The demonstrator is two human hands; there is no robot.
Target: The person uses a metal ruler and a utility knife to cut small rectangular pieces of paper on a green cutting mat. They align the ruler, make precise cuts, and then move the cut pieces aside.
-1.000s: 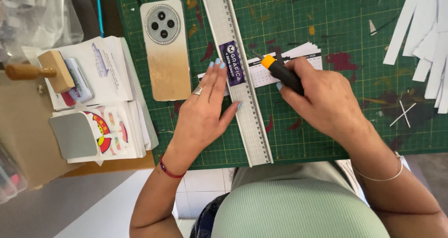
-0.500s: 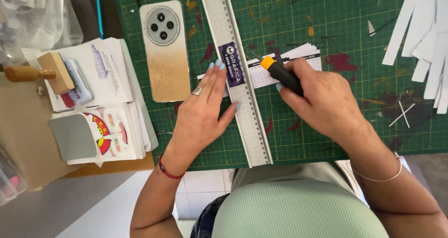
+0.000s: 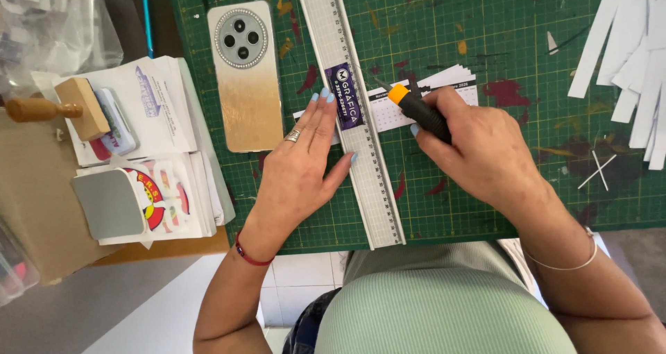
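Left hand (image 3: 302,163) pressed flat on ruler (image 3: 350,111) | right hand (image 3: 479,149) clenched knife (image 3: 416,107) | risk: ruler slipping, blade skewing across paper stack (image 3: 451,83) toward fingertips.

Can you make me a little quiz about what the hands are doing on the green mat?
1. Which hand holds the knife?
2. True or false: the left hand presses on the ruler.
3. What lies left of the ruler on the cutting mat: A) phone, B) scissors, C) cup?

Key:
1. The right hand.
2. True; its fingers rest on it, over the printed sheets.
3. A.
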